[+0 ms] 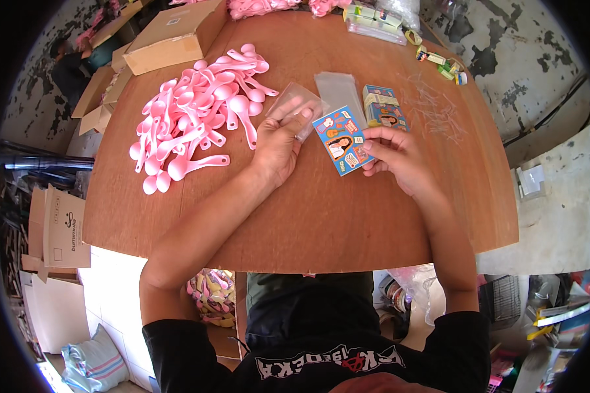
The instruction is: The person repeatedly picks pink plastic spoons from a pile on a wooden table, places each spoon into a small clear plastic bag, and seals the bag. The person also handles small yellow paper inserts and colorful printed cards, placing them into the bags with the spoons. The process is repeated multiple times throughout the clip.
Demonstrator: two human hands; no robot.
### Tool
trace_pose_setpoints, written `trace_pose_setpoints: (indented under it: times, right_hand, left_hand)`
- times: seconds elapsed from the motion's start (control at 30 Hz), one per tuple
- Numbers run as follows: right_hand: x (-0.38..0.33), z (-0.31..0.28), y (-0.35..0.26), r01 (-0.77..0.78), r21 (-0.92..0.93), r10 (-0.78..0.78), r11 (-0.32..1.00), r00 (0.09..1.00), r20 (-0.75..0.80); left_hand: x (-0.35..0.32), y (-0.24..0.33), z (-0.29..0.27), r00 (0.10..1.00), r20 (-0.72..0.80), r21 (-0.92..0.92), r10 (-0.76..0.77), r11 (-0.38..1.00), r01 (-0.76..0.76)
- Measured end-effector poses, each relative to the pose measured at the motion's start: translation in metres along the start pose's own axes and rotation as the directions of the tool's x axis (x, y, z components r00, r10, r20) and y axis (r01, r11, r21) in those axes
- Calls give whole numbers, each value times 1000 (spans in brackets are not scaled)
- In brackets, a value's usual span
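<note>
One blue illustrated card (343,141) with portrait, tilted, in right hand (400,157); one clear plastic sleeve (308,99), in left hand (280,145).

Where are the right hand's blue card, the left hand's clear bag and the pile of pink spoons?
Blue card (341,141): head view, middle of printed face.
Clear bag (309,101): head view, near its upper edge.
Pink spoons (195,114): head view, the pile's middle.

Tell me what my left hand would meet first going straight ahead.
Past the clear bag it holds, your left hand would probably meet the pile of clear bags on the table, though depth is unclear and it might pass above.
</note>
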State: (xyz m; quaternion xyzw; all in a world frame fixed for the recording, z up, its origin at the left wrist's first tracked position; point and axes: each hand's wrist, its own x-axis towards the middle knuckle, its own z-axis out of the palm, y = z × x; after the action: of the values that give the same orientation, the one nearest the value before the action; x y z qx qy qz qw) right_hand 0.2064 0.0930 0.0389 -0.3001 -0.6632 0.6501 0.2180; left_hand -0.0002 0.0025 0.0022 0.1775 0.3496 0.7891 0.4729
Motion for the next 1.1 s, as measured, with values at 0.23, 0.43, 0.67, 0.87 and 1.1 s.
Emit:
trace_pose_setpoints:
  times: [0.23, 0.43, 0.67, 0.87, 1.1]
  right_hand:
    - [-1, -5, -4, -7, -45, 10, 999, 998, 67]
    - [-1, 4, -2, -6, -36, 6, 999, 1000, 18]
    - [-2, 5, 4, 3, 33, -4, 999, 1000, 30]
    - [-1, 6, 1, 0, 45, -1, 999, 1000, 9]
    - [-1, 4, 3, 19, 52, -18, 998, 1000, -20]
  left_hand:
    - [0, 1, 0, 1000, 16, -58, -9, 998, 10]
    - [-2, 1, -1, 1000, 1, -39, -20, 999, 20]
    - [2, -2, -5, 998, 55, -57, -14, 998, 17]
    - [-3, 2, -1, 999, 18, -45, -35, 998, 36]
    - [-8, 6, 3, 997, 58, -76, -56, 995, 60]
